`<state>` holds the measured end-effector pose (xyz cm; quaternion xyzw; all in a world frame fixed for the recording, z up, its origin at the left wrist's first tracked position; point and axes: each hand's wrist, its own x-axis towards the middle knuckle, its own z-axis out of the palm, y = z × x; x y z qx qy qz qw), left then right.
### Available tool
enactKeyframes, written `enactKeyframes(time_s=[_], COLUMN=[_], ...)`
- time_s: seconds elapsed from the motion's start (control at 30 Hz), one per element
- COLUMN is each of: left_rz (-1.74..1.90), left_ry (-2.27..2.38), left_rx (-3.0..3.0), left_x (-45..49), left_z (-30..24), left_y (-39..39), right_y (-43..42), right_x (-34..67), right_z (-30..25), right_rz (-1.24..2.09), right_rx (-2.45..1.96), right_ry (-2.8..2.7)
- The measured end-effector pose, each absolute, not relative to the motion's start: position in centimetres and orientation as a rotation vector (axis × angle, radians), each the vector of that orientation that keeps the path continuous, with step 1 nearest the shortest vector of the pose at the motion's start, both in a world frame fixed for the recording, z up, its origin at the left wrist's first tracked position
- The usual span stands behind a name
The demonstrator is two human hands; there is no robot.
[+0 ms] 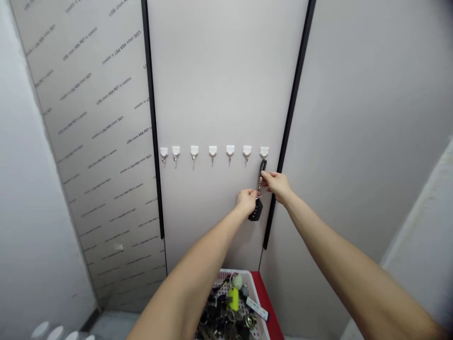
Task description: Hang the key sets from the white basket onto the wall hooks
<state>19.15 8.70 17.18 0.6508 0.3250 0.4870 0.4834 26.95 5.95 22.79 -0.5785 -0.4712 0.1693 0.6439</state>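
Note:
A row of several white adhesive hooks [212,151] is stuck on a grey wall panel. From the rightmost hook [264,152] hangs a black car key fob on a strap [262,167]. My left hand [247,200] is closed round the lower black fob body [255,211]. My right hand [277,184] pinches the strap just below the hook. Both forearms reach up from the bottom of the view.
A white perforated basket [226,275] holding several keys, key rings and a yellow-green tag stands below on a red surface [268,297]. A film-covered panel with printed text [92,132] fills the left wall. Black vertical strips [152,118] separate the panels.

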Motion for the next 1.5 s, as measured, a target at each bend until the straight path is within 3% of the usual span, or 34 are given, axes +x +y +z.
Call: enactKeyframes(time_s=[0.23, 0.5, 0.63, 0.83, 0.97, 1.17, 1.5], left_rz=[1.158, 1.083, 0.993, 0.927, 0.739, 0.482, 0.378], left_ry=[1.015, 0.833, 0.872, 1.101, 1.161, 1.208, 1.386], left_rx=[1.8, 1.68, 1.645, 1.809, 2.152, 2.474, 2.591], left_x=[18.8, 15.2, 10.9, 5.7, 4.2, 4.4, 4.3], left_z=[16.7, 14.6, 9.4, -0.2, -2.0, -1.7, -1.9], left_y=[10.2, 9.0, 6.7, 4.1, 2.6, 2.1, 2.0], right_y=[6.6, 5.9, 3.8, 0.0, -1.1, -1.4, -0.9], right_x=[27.3, 26.5, 25.9, 21.4, 18.9, 18.0, 17.0], right_z=[21.8, 19.8, 15.0, 3.8, 0.3, 0.2, 1.9], right_rz=[0.258, 0.168, 0.097, 0.407, 0.15, -0.091, -0.059], right_rx=[-1.352, -1.307, -1.347, -1.612, -1.614, -1.762, -2.035], right_ry=[-1.152, -1.069, -1.118, -1.659, -2.03, -2.244, -2.485])
